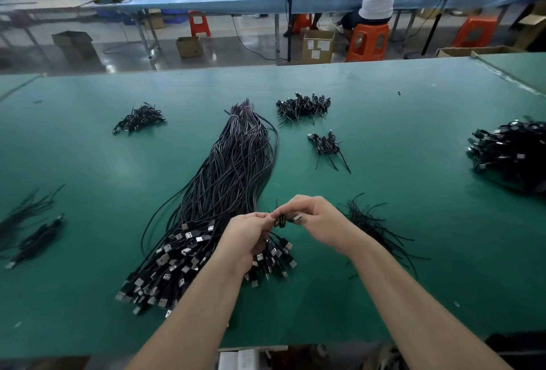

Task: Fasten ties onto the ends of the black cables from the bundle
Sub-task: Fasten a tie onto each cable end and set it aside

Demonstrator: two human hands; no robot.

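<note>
Two hands, left hand (246, 236) and right hand (317, 219), pinch coiled cable (280, 220) above green table (413, 133); workshop behind.

Green table (413, 133) bears cable bundle (230, 168), tied coils (302, 108)

Above the green bench (88, 162), the left hand (248, 236) and right hand (317, 220) pinch a small coiled black cable (280, 220) between them. Under them lies the long cable bundle (224, 180), plugs fanned toward the person. Loose ties (372, 223) lie just right of the hands.

Head-worn view, forward and down over green table (413, 133).
</note>
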